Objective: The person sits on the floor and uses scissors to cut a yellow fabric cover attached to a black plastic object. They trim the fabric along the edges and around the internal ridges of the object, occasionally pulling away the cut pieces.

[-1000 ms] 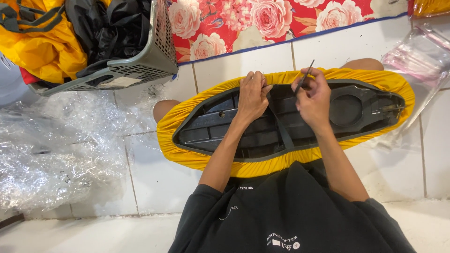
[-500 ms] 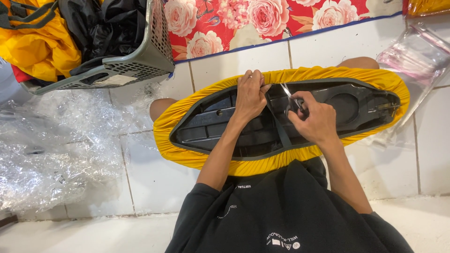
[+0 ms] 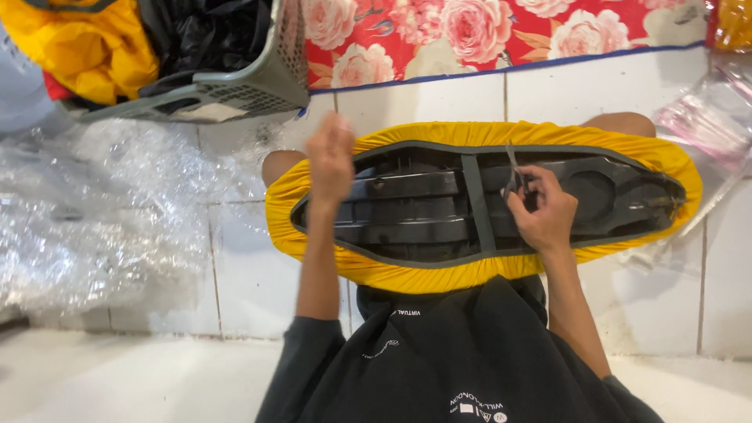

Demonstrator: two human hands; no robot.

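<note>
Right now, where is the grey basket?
In the head view, the grey basket sits at the upper left on the tiled floor, left of the floral cloth and above the clear plastic wrap.

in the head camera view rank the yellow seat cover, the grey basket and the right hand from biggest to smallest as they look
1. Yellow seat cover, spans most of the view.
2. Grey basket, partly cut off by the frame, so only the visible part counts.
3. Right hand, clearly smallest.
</note>
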